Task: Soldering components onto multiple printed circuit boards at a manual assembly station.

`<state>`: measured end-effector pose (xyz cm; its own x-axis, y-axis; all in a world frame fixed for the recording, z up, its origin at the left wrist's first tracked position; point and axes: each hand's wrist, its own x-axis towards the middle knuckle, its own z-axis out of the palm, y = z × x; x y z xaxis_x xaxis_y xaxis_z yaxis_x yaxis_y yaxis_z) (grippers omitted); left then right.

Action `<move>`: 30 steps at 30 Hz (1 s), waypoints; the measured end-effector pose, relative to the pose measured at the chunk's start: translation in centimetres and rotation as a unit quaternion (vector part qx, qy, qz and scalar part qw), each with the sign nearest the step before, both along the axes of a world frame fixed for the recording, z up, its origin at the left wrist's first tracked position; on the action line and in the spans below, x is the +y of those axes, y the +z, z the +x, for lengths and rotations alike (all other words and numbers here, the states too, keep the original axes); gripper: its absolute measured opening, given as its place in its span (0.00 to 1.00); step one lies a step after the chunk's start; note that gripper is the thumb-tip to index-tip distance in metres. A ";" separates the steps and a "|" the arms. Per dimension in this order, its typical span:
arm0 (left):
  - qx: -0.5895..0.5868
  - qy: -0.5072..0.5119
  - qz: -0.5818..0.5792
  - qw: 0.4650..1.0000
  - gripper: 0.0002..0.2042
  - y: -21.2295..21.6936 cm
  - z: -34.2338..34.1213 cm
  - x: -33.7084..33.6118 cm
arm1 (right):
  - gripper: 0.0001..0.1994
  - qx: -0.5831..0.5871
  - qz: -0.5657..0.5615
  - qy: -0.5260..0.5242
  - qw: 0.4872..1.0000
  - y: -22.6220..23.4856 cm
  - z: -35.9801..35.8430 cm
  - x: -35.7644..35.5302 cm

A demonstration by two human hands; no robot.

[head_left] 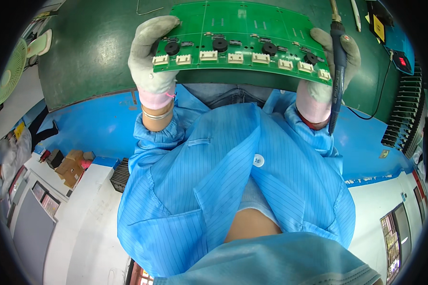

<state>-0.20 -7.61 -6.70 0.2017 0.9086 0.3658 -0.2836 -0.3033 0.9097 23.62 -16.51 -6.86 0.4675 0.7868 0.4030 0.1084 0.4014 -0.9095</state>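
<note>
Head view: two gloved hands grip a green circuit board (pixel 242 26) at 12 o'clock.
The left hand (pixel 145 57), at 11 o'clock, clasps the board's left end; the right hand (pixel 351 59), at 2 o'clock, grasps its right end and also holds a soldering iron (pixel 338 61) between its fingers, metal end towards 12. White connectors (pixel 235 58) line the board's near edge, with black round components (pixel 219 45) behind. A green tabletop (pixel 90 52) lies beneath; a green fan (pixel 13 71) stands at 10 o'clock.
</note>
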 end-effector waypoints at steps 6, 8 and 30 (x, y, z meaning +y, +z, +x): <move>-0.002 0.002 -0.012 1.000 0.18 0.0 0.3 -0.1 | 0.26 0.042 -0.023 -0.020 0.999 -0.4 0.1 0.2; -0.004 -0.001 0.013 1.000 0.15 -0.1 0.3 0.0 | 0.26 0.046 -0.028 -0.016 0.998 -0.3 0.5 0.2; 0.246 0.126 0.473 0.837 0.08 5.7 2.5 -1.9 | 0.20 0.106 -0.150 0.033 0.982 2.4 4.2 -0.3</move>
